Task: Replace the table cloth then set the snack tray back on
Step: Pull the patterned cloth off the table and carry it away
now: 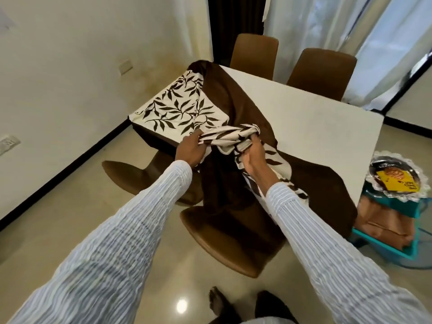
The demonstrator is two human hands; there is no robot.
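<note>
A cream table cloth [177, 106] with dark leaf print and a brown underside lies half pulled back over the white table [315, 118]. Its left part lies flat; the brown side is folded over the middle and hangs off the near edge. My left hand [190, 148] and my right hand [253, 155] both grip a bunched strip of the cloth above the near edge. The snack tray [397, 177], a frilled clear dish with a yellow packet in it, rests on a teal stool to the right of the table.
Brown chairs stand around the table: two at the far side [254, 56], one at the left [140, 174], one right below my hands [231, 239]. The teal stool [395, 228] holds brown folded fabric underneath. White curtains hang at the back right, and a white wall is on the left.
</note>
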